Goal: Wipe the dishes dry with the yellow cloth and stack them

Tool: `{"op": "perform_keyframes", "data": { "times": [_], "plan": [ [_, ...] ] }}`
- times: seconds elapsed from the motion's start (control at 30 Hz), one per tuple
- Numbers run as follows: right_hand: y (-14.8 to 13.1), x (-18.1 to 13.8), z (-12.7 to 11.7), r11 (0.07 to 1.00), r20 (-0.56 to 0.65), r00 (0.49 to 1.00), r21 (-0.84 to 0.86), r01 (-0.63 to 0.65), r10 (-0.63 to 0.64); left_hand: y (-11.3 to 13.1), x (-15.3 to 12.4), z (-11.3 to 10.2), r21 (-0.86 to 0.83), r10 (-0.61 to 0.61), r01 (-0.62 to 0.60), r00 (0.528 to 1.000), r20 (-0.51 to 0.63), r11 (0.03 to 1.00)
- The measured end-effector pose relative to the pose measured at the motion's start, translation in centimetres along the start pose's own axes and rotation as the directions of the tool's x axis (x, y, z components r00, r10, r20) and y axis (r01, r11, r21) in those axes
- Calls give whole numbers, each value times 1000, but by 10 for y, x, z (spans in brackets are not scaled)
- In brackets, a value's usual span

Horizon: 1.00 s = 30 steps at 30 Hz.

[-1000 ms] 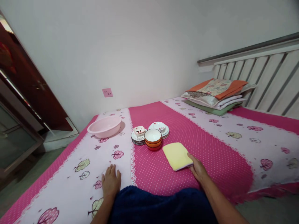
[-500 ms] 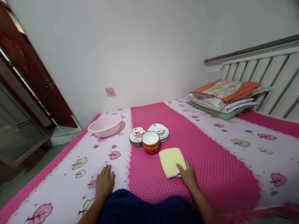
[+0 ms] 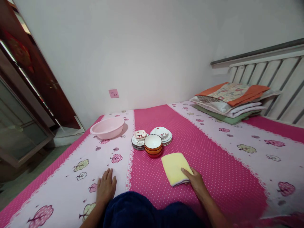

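My right hand (image 3: 195, 180) grips a folded yellow cloth (image 3: 175, 166) by its right edge, thumb on top and the other fingers underneath. My left hand (image 3: 106, 186) lies flat on the pale part of the bedspread (image 3: 64, 186), holding nothing. Just beyond the cloth stands a stack of orange and red bowls (image 3: 153, 146) with white insides. Behind them on the left, a small patterned dish (image 3: 140, 134) rests on dark-rimmed plates (image 3: 137, 143). Behind on the right is a pile of white plates (image 3: 161, 131) with red flowers.
A pink basin (image 3: 107, 128) sits at the far left of the bed. Folded bedding (image 3: 229, 98) is piled at the back right beside a white radiator (image 3: 268, 79). A pink note (image 3: 113, 93) is stuck on the wall.
The yellow cloth has moved slightly toward me and tilted in my right hand, showing more of its dark lower edge. My left hand stays in place. The view has shifted slightly.
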State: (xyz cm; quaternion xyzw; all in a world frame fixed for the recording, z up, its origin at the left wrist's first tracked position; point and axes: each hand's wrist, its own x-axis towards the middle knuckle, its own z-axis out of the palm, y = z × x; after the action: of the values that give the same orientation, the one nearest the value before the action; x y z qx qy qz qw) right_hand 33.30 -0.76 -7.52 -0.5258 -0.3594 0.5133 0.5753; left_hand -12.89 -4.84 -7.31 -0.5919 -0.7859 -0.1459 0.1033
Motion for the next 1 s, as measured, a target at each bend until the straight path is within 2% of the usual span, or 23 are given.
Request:
{"op": "perform_keyframes", "data": {
  "times": [0.13,0.23,0.47,0.67,0.83,1.0],
  "plan": [
    [-4,-5,0,997,77,997,82,-14,8,3,0,-2,15,-1,1,1000,-14,1000],
    [-6,-11,-2,993,78,997,114,-35,26,4,0,0,20,-2,2,1000,-24,1000],
    [-11,-21,-6,993,-78,996,118,-24,33,4,-2,4,-18,-12,12,999,-34,1000],
    [-21,-18,7,997,-183,983,-75,-16,2,2,-2,6,-40,-10,9,999,-43,999],
    [-64,-2,2,968,-175,981,-246,42,-87,-3,-2,15,-16,-9,8,998,-60,1000],
    [-134,54,16,934,-143,959,-301,193,-244,-11,-1,22,-1,10,-10,998,-65,1000]
  ]
}}
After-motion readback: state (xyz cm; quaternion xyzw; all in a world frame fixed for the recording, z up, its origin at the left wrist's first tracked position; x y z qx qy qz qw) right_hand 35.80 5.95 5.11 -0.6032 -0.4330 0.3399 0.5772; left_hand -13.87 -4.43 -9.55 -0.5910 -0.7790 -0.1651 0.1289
